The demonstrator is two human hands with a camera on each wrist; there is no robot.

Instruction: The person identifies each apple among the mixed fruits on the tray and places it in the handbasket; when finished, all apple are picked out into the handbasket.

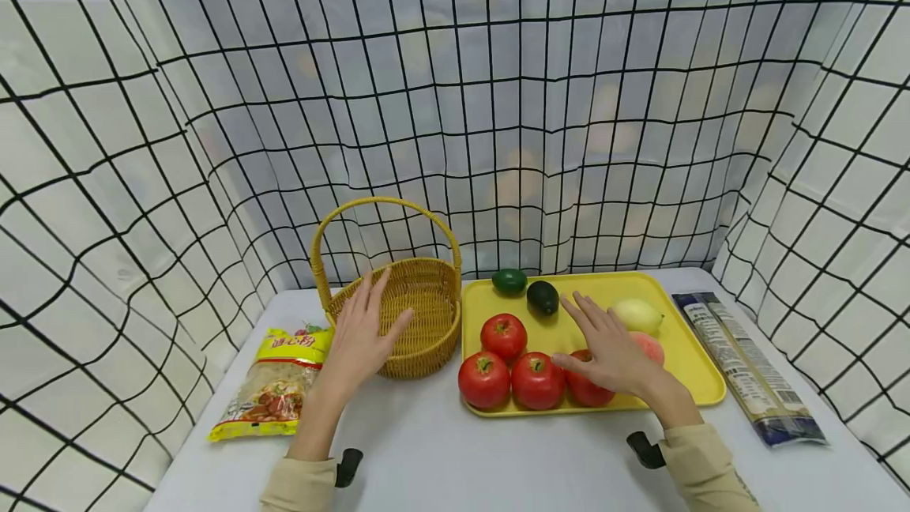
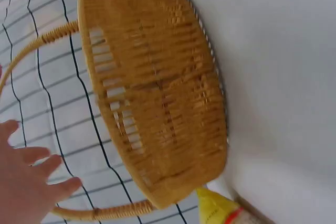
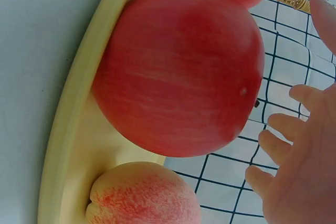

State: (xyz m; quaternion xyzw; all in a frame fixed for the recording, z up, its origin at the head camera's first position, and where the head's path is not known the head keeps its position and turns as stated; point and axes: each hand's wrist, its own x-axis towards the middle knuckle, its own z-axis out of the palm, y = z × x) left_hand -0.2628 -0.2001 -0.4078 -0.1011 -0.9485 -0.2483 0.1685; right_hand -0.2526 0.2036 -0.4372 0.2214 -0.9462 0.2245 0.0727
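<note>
My left hand [image 1: 362, 338] hovers in front of the wicker basket [image 1: 419, 322], fingers spread and holding nothing. In the left wrist view the basket [image 2: 157, 87] shows its woven side, with the hand [image 2: 26, 182] above it. Over the yellow tray [image 1: 690, 362] is my right hand [image 1: 611, 350], its fingers extended and apart. Below that hand lies a tomato [image 1: 586, 389], partly hidden; other tomatoes [image 1: 539, 380] sit to its left. A peach [image 1: 648, 348] is close by, also seen as a peach [image 3: 147, 195] beside the large tomato [image 3: 184, 72] in the right wrist view.
On the tray's far side are two dark green avocado-like fruits [image 1: 543, 298] and a pale yellow pear-like fruit [image 1: 637, 315]. A yellow food packet [image 1: 277, 385] lies left of the basket, a long flat package [image 1: 750, 370] right of the tray. Black netting [image 1: 498, 101] surrounds the white table [image 1: 455, 457].
</note>
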